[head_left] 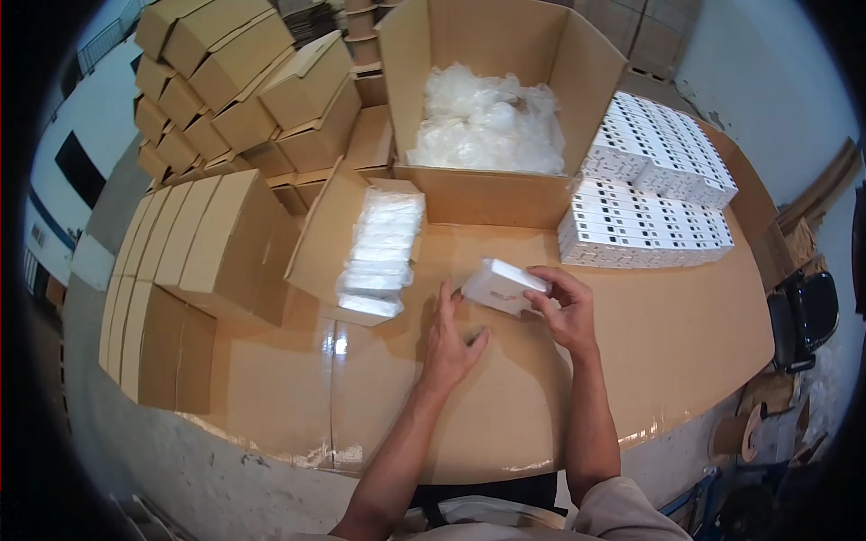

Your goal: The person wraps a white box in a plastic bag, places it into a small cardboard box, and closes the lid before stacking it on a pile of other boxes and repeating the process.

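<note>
My right hand (566, 307) grips a small white box (499, 284) and holds it tilted just above the cardboard-covered table (667, 343). Fingers of my left hand (449, 338) are spread, palm down on the table, with the fingertips touching the box's left end. The box shows a small red mark on its near face.
A large open carton (492, 194) with clear plastic bags (487, 122) stands behind. A low tray of bagged white items (379, 248) lies to the left. Stacked white boxes (645, 194) fill the right. Flat and closed cartons (225, 99) crowd the far left.
</note>
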`<action>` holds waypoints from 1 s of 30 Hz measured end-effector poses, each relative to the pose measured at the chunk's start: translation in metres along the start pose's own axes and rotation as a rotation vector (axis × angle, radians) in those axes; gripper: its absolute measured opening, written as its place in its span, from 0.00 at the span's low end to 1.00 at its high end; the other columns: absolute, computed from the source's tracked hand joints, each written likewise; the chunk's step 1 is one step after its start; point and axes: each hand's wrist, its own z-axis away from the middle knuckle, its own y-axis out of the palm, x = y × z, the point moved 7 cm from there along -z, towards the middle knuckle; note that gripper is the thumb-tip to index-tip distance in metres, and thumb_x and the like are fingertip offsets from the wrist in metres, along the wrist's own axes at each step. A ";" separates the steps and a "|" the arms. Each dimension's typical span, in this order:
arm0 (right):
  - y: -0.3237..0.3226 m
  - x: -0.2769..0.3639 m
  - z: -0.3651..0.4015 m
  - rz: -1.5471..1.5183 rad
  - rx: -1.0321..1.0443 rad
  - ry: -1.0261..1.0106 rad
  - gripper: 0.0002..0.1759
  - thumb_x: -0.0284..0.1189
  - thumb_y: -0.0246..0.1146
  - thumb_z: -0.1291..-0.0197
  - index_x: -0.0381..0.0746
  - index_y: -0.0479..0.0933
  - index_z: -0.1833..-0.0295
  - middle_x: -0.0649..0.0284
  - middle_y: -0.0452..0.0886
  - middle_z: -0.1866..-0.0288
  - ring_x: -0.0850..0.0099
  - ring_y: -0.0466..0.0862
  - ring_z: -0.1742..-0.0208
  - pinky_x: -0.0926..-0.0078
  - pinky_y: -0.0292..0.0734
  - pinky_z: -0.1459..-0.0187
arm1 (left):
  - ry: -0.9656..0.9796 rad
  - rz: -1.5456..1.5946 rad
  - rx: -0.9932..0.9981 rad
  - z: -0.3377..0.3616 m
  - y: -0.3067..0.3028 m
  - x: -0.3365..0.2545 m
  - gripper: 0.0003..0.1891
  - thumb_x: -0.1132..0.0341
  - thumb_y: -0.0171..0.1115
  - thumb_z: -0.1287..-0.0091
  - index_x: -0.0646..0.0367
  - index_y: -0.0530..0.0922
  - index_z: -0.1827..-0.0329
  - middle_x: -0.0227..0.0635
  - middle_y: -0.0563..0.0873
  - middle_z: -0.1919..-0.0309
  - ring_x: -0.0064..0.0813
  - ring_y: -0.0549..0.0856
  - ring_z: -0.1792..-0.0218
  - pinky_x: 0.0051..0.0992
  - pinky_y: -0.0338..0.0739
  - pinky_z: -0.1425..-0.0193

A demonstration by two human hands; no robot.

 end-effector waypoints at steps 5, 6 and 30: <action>0.024 0.021 0.000 -0.212 -0.036 -0.014 0.16 0.14 0.69 0.35 0.32 0.83 0.42 0.59 0.86 0.49 0.77 0.85 0.62 0.79 0.86 0.61 | 0.068 -0.330 0.144 0.053 -0.024 -0.007 0.42 0.64 0.75 0.35 0.60 0.64 0.19 0.52 0.70 0.23 0.54 0.67 0.21 0.46 0.62 0.18; 0.030 0.026 -0.001 -0.238 -0.036 -0.029 0.16 0.13 0.68 0.34 0.31 0.82 0.41 0.58 0.86 0.49 0.76 0.86 0.62 0.79 0.86 0.61 | 0.078 -0.395 0.185 0.062 -0.028 -0.010 0.39 0.61 0.73 0.34 0.59 0.66 0.20 0.51 0.71 0.23 0.54 0.66 0.21 0.46 0.62 0.17; 0.146 0.064 -0.018 -0.241 0.163 -0.240 0.20 0.09 0.64 0.34 0.31 0.81 0.38 0.53 0.83 0.45 0.70 0.89 0.56 0.75 0.91 0.56 | 0.022 -0.581 0.213 0.126 -0.075 -0.036 0.24 0.57 0.69 0.31 0.51 0.81 0.32 0.33 0.78 0.27 0.47 0.71 0.24 0.50 0.65 0.20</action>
